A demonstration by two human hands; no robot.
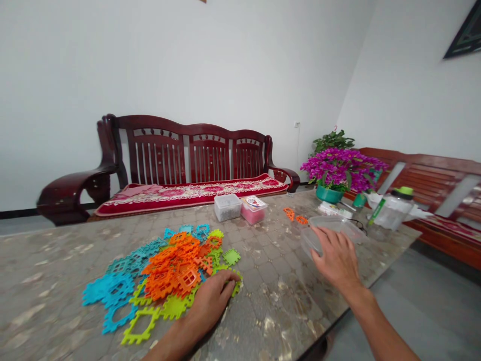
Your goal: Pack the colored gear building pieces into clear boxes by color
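My left hand [216, 296] rests at the right edge of a pile of flat plastic building pieces with notched edges. Its fingers are curled together over a lime-green notched piece [238, 288], with the fingertips partly hidden. Orange pieces [171, 268] lie heaped in the middle of the pile. Blue pieces [108, 288] spread along its left, and further green ones [141, 323] lie in front. My right hand [336, 255] grips the near side of a clear plastic box [308, 239], thumb and fingers around its rim; the hand hides part of the box.
Two small lidded boxes, one with grey contents [227, 208] and one pink [253, 213], stand at the table's far edge. Two orange pieces [289, 214] lie apart. A flower pot [329, 194] and a bottle [394, 208] stand at right. A wooden sofa [161, 155] is behind.
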